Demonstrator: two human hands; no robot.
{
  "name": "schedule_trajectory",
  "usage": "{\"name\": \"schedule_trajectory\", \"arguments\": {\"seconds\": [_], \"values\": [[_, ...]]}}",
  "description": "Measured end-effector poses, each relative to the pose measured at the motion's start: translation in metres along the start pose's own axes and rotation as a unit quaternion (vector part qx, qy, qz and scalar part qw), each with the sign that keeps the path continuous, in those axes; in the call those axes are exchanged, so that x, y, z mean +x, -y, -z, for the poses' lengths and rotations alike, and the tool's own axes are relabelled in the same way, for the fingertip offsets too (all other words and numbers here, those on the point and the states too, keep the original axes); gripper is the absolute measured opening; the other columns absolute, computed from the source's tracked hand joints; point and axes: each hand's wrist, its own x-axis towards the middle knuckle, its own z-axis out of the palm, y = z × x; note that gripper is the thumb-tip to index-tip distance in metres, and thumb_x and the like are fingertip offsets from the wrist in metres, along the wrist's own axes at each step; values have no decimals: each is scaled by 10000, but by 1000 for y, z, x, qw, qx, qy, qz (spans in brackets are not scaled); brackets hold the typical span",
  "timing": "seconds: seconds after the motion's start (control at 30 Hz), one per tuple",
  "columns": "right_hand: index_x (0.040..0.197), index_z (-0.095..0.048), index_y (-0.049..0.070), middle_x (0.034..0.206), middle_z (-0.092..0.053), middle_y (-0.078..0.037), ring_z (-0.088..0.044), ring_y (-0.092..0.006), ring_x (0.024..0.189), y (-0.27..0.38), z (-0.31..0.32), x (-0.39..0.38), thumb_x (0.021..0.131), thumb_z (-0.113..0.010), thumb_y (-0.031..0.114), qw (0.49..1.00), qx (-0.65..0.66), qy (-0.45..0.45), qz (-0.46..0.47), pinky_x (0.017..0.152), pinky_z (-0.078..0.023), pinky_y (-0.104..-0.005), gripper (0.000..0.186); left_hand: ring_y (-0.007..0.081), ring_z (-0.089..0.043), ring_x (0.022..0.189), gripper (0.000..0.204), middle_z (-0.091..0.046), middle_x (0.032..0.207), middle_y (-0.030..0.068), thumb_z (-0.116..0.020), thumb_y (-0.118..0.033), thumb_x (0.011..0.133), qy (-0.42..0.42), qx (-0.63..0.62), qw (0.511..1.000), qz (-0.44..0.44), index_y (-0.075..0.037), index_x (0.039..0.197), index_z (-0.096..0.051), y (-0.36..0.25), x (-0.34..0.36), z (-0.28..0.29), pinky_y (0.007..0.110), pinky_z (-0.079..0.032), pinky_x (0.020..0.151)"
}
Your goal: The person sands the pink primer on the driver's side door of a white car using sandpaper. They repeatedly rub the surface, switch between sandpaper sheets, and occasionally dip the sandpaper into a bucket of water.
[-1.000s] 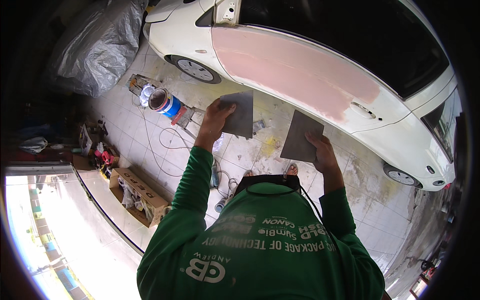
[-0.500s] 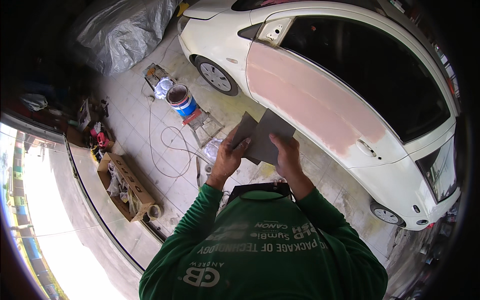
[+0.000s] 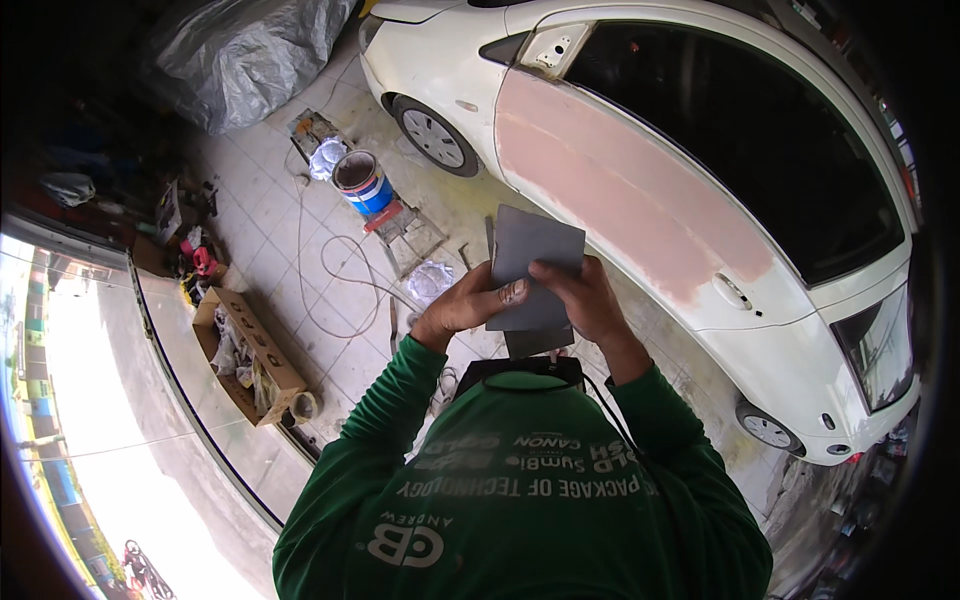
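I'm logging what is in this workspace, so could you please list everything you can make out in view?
Grey sheets: at least two, grey, overlapping, centre
Car: one, white, right side
Patch: one, pink, on the car's side
Wheels: two, grey and black, on the car
Bucket: one, mainly blue, left of centre
Bench: one, greyish, around the bucket
Crumpled plastic: two pieces, whitish, near the bench's ends
Hose or cord: count unclear, pale, on the floor
Cardboard box: one, brown, lower left
Cover: one, silver, upper left
Floor: one, pale tiles, beneath
Shirt: one, green, bottom
Left grip: one, bare, sheets' left
Right grip: one, bare, sheets' right
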Motion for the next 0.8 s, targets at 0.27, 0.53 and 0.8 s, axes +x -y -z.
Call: {"name": "schedule_trajectory", "arguments": {"seconds": [0.27,0.53,0.8], "values": [[1031,-716,-38,743,-688,-79,-599,-114,671,11,12,-31,963,-689,218,990,-102,-83,46,650,-494,-308,266,255,-485,1347,979,-489,1492,194,-305,-769,988,-4,-305,945,-116,36,1543,-334,19,22,-22,412,-361,1144],[998,-697,-60,829,-708,-81,-629,-158,757,-11,4,-37,946,-690,186,996,-47,-69,42,748,-512,-326,251,310,-505,1359,751,-534,1444,169,-442,-621,1034,-120,-478,867,-77,-7,1466,-421,30,15,-36,468,-398,1129],[1034,-654,-55,930,-680,-119,-644,-191,746,-4,-30,-32,956,-674,201,919,345,-168,-85,743,-524,-327,267,247,-649,1172,423,-653,1278,110,-564,-298,1065,-229,-261,918,-194,5,1357,-521,34,17,-25,391,-534,996]]}}
